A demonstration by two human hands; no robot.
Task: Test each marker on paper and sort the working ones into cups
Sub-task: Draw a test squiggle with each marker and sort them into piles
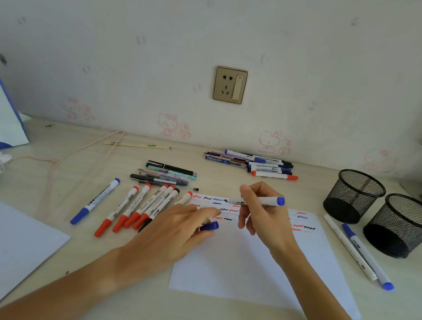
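The desk (32, 284) carries a scribbled test sheet (244, 274) near its front edge and two mesh cups (380, 213) toward its right edge. Over the sheet's far edge the right hand (264, 216) pinches an uncapped blue marker (265, 200); the left hand (178, 229) pinches its blue cap (209, 226).

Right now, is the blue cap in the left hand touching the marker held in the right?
Apart. The head view shows the blue cap pinched in the left hand, with paper visible between it and the right hand's marker.
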